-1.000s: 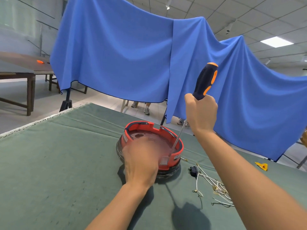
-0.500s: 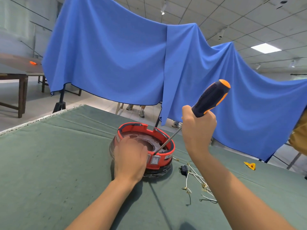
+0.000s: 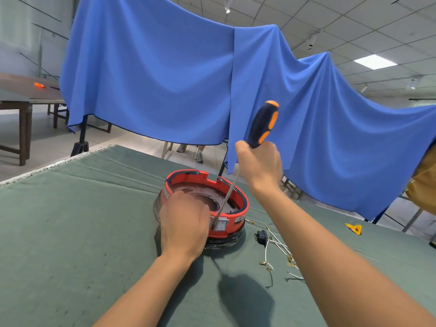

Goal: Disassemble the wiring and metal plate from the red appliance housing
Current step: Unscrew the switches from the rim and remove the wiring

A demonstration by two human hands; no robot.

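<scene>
- Since half a second ago, my screwdriver [image 3: 262,125] stands steeper, handle swung back toward upright, and the shaft tip now sits at the near wall by the rocker switch [image 3: 221,225] instead of over the middle of the plate.
- Red housing [image 3: 238,201] sits open side up on the green table cover [image 3: 70,232], roughly centre of the table, on a dark clear-wrapped base.
- Metal plate [image 3: 207,199] lies inside the housing, still seated as far as I can judge; I can't make out any screw heads.
- My left hand [image 3: 185,223] is draped over the near-left rim, fingers curled down onto it, bracing the housing.
- My right hand [image 3: 260,164] is fisted around the lower handle, shaft angling down and left into the housing.
- Loose wires [image 3: 278,251] with a small black plug [image 3: 260,237] lie on the cloth just right of the housing, so some wiring looks already out.
- Yellow scrap [image 3: 354,228] lies well apart at far right; blue drape [image 3: 165,79] hangs behind the table.
- Risk: the tip is close to my left fingers. If it slips off the plastic under prying force, it could jab them.
- Risk: levering against the thin red wall could crack it or pop the switch.
- Risk: a weak left-hand brace could let the housing skid on the cloth.
</scene>
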